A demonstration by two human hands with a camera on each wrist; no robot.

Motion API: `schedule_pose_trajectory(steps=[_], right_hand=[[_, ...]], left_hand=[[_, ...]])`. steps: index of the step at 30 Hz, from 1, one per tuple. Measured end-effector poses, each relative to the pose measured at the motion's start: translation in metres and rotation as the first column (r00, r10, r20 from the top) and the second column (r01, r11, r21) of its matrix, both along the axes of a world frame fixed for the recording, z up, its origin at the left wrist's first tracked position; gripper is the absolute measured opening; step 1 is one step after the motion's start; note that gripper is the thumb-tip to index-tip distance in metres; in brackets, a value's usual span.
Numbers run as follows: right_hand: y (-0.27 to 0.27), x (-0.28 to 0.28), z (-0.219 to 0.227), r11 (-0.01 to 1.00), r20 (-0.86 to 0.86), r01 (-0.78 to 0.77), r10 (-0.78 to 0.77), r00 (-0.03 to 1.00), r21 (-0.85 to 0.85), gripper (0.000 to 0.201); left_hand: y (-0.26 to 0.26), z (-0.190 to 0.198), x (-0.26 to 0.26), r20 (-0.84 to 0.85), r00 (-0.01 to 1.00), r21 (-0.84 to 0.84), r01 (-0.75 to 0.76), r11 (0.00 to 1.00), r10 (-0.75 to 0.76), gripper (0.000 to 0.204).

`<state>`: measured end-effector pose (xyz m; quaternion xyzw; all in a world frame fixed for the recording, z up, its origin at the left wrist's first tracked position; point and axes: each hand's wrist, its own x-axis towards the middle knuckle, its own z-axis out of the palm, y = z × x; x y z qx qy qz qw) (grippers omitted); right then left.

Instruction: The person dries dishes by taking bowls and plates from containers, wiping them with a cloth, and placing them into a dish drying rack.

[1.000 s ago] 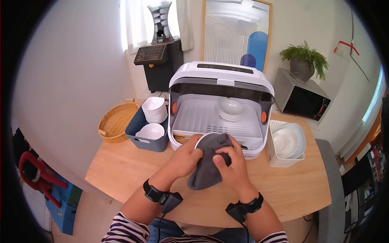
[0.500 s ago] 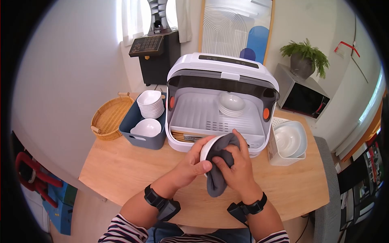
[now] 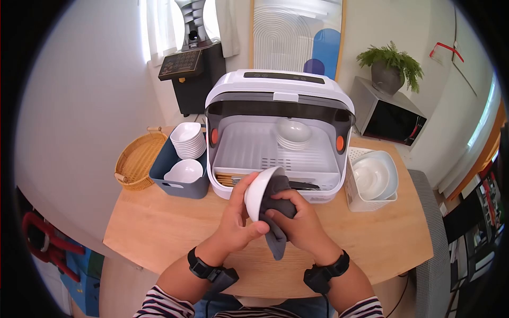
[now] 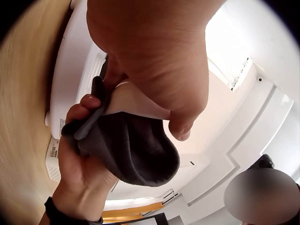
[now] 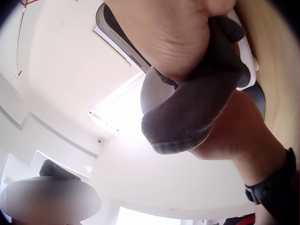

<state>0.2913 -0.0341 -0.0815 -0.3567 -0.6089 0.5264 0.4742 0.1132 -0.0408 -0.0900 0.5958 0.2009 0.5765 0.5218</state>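
A white bowl (image 3: 256, 193) stands tilted on its side above the table, its mouth turned to the right. My left hand (image 3: 233, 225) holds it from outside, fingers behind it and thumb near the lower rim. With my right hand (image 3: 305, 225) I grip a dark grey cloth (image 3: 276, 243) bunched against the bowl's inside, one end hanging below. The left wrist view shows folds of the cloth (image 4: 140, 150) over the rim. Just behind the hands, a white dish cabinet (image 3: 225, 85) has its front raised, and small stacked white bowls (image 3: 294, 131) stand on its rack.
At left, a blue-grey bin (image 3: 185, 191) holds stacked white dishes (image 3: 188, 140), beside a wicker tray (image 3: 139, 161). A white perforated basket (image 3: 366, 201) with bowls stands at right. Chopsticks (image 3: 227, 179) lie in the cabinet's front tray. A microwave (image 3: 395, 116) carries a potted fern.
The bowl has turned from largely hidden under the cloth to side-on, its white outside showing at left. The cloth has bunched up inside it under the right hand.
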Motion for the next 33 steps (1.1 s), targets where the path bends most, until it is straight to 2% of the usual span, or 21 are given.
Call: schedule_pose_trajectory(steps=[3,5,7,9,11,12,13,14,15,16,18,19,20,21,22,23,24,25,29,31,33], right_hand=[[0.003,0.000,-0.003,0.999,0.026,0.050,-0.050,0.998,-0.001,0.033],[0.010,0.003,-0.010,0.950,0.180,0.127,-0.183,0.966,0.286,0.032],[0.009,0.005,-0.005,0.921,0.237,0.139,-0.236,0.942,0.364,0.031],[0.009,0.008,-0.002,0.886,0.288,0.141,-0.289,0.913,0.442,0.031],[0.009,0.011,-0.002,0.773,0.306,0.149,-0.410,0.859,0.617,0.036],[0.008,0.012,-0.001,0.775,0.308,0.143,-0.404,0.861,0.616,0.036],[0.006,0.012,0.003,0.814,0.153,0.292,-0.416,0.896,0.503,0.034],[0.005,0.012,0.007,0.837,-0.003,0.414,-0.443,0.897,0.358,0.032],[0.005,0.010,0.011,0.891,-0.248,0.401,-0.347,0.904,0.214,0.031],[0.011,0.009,0.006,0.892,-0.246,0.398,-0.345,0.906,0.216,0.031],[0.028,0.012,-0.009,0.700,-0.055,0.338,-0.394,0.918,0.629,0.048],[0.029,0.021,0.003,0.582,0.141,0.121,-0.384,0.913,0.804,0.049],[0.033,0.019,-0.010,0.779,0.021,0.068,-0.103,0.994,0.624,0.046],[0.029,0.011,-0.036,0.922,-0.115,0.061,-0.018,0.993,0.383,0.043],[0.022,0.003,-0.047,0.993,-0.266,0.005,0.027,0.964,0.118,0.042],[0.020,0.005,-0.051,0.993,-0.266,0.005,0.027,0.964,0.118,0.042],[0.019,0.006,-0.053,0.990,-0.397,-0.138,0.111,0.911,-0.038,0.045],[0.018,0.007,-0.052,0.940,-0.530,-0.295,0.165,0.832,-0.171,0.048],[0.015,0.006,-0.044,0.895,-0.504,-0.351,0.177,0.846,-0.275,0.051],[0.010,-0.002,-0.033,0.913,-0.464,-0.289,0.131,0.876,-0.287,0.041],[0.010,-0.003,-0.033,0.887,-0.428,-0.351,0.203,0.881,-0.301,0.044]], left_hand=[[0.001,0.009,-0.001,-0.125,0.988,0.061,-0.083,0.995,0.090,0.096],[0.002,0.010,-0.001,-0.187,0.975,0.049,-0.116,0.992,0.123,0.097],[0.004,0.006,-0.001,-0.224,0.963,0.064,-0.135,0.989,0.146,0.090],[0.009,0.004,-0.005,-0.224,0.967,0.048,-0.110,0.993,0.118,0.086],[0.012,0.000,-0.008,-0.222,0.971,0.035,-0.089,0.995,0.094,0.083],[0.013,-0.003,-0.008,-0.080,0.997,-0.133,-0.009,0.991,-0.002,0.074],[0.015,-0.006,-0.010,0.078,0.994,-0.282,0.093,0.955,-0.074,0.066],[0.017,-0.009,-0.012,0.080,0.994,-0.282,0.088,0.955,-0.068,0.066],[0.021,-0.012,-0.015,0.077,0.995,-0.334,0.092,0.938,-0.070,0.063],[0.024,-0.016,-0.017,0.075,0.994,-0.385,0.098,0.918,-0.074,0.061],[0.020,-0.012,-0.008,-0.093,0.996,-0.375,-0.036,0.926,0.001,0.040],[0.019,-0.016,-0.004,-0.192,0.981,-0.344,-0.070,0.937,0.003,0.036],[0.017,-0.021,-0.001,-0.290,0.957,-0.310,-0.101,0.945,0.008,0.035],[0.014,-0.024,0.002,-0.291,0.957,-0.309,-0.100,0.946,0.006,0.035],[0.012,-0.026,0.006,-0.409,0.903,-0.098,-0.189,0.977,0.133,0.037],[0.011,-0.025,0.007,-0.490,0.826,0.126,-0.248,0.960,0.278,0.039],[0.009,-0.022,0.007,-0.490,0.826,0.126,-0.249,0.960,0.278,0.039],[0.005,-0.013,0.007,-0.552,0.748,0.172,-0.332,0.928,0.370,0.040],[0.012,-0.011,-0.002,-0.612,0.526,0.349,-0.490,0.799,0.590,0.044],[0.017,-0.013,-0.006,-0.572,0.517,0.356,-0.543,0.760,0.637,0.044],[0.024,-0.015,-0.012,-0.484,0.511,0.348,-0.632,0.692,0.710,0.045]])
